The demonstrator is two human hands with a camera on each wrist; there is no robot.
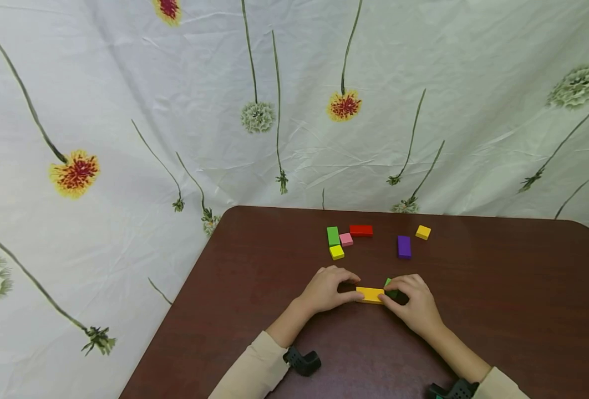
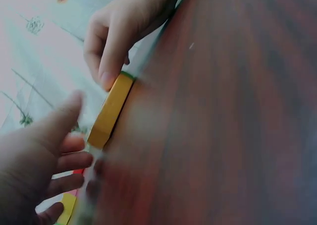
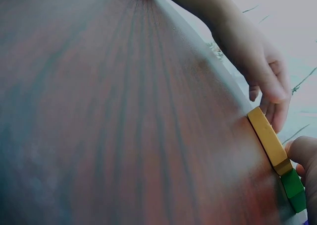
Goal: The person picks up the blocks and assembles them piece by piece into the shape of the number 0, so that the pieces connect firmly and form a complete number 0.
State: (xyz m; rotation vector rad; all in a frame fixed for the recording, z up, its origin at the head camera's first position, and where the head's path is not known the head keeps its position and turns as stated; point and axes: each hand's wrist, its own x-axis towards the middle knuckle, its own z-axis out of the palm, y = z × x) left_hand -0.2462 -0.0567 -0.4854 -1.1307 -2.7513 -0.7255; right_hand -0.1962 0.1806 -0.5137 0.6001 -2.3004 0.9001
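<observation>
Orange block (image 1: pixel 370 294) is pinched at its right end, beside a green block (image 3: pixel 293 190), by the nearer right hand (image 1: pixel 416 305); its left end is faced by the left hand (image 1: pixel 326 291), fingers spread, empty. Its long axis is laid roughly along the table's (image 1: pixel 274 249) far edge.

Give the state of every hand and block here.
Left hand: open, fingers spread
Right hand: fingers curled round near green block
Near green block: touching long orange block
Long orange block: lying flat
Far green block: flat, unheld
Pink block: unheld
Red block: flat, unheld
Yellow block: unheld
Purple block: flat, unheld
Small orange block: unheld
</observation>
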